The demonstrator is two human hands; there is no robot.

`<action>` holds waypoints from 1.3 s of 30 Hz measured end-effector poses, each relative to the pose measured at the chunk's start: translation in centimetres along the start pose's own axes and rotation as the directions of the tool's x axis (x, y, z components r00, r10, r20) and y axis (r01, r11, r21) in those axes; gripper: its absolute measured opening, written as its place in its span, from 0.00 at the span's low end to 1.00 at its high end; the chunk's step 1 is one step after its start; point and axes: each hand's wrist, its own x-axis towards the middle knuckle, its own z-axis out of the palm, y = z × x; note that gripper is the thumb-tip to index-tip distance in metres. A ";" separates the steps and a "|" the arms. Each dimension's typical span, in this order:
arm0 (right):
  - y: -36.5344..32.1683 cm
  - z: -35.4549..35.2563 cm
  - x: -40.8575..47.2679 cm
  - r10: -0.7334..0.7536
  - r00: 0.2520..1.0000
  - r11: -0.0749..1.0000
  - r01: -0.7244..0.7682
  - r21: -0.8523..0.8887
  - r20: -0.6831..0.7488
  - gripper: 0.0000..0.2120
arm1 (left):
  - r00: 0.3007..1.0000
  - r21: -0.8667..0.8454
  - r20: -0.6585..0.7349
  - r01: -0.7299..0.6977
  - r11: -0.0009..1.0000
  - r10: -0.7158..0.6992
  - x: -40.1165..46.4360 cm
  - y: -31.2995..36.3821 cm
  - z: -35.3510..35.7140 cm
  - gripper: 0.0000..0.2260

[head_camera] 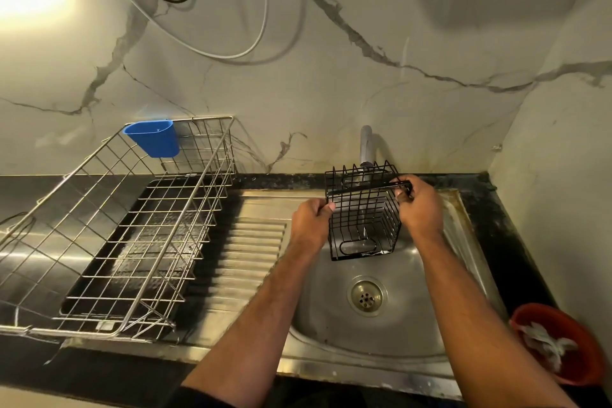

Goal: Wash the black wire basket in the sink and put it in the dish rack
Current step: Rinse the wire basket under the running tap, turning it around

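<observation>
1. Head view, hands. Both forearms reach forward over the sink (pixel 407 318). The left hand (pixel 309 220) pinches the near left rim of the black wire basket (pixel 362 214), thumb on top and fingers curled under. The right hand (pixel 419 207) closes on the right end of the flat black bar along the rim, its fingers wrapped round the bar.
2. Head view, basket. The basket is held in the air above the back of the sink bowl, directly under the tap (pixel 366 146), and tilted so that its open top faces the camera. It is a small box of thin black wires with pointed wire tips along its far edge. A thin stream of water runs through it.
3. Head view, surroundings. The drain (pixel 366 296) lies below, nearer the camera, well apart from the basket. The ribbed draining board (pixel 251 248) lies bare between the sink bowl and the dish rack (pixel 109 242), which stands to the left with a blue cup (pixel 154 137) hung on its back rim. A red bowl (pixel 559 341) sits at the right counter edge.
</observation>
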 end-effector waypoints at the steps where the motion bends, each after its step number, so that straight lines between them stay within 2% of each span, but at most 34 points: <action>1: 0.0 -0.1 0.1 -0.003 1.000 1.000 0.003 -0.007 -0.007 0.13 | 1.000 0.003 0.006 -0.002 1.000 0.002 0.0 0.0 0.1 0.11; 11: 0.4 -0.6 0.5 -0.015 1.000 1.000 0.014 -0.010 -0.024 0.13 | 1.000 0.018 0.011 -0.021 1.000 0.020 0.0 0.5 0.3 0.11; 24: 0.8 -0.5 -0.5 0.032 0.999 0.996 -0.030 0.081 -0.022 0.14 | 0.997 -0.054 0.057 0.053 0.997 -0.050 0.5 0.3 0.4 0.08; 32: 0.7 0.2 -0.7 0.049 0.999 0.994 -0.050 0.095 0.011 0.16 | 0.994 -0.143 0.031 0.108 0.984 -0.105 0.9 1.1 -0.7 0.03; 39: 0.4 1.2 -0.6 0.042 0.999 0.996 -0.044 0.079 0.028 0.18 | 0.991 -0.098 0.012 0.135 0.986 -0.134 1.4 0.8 -1.6 0.03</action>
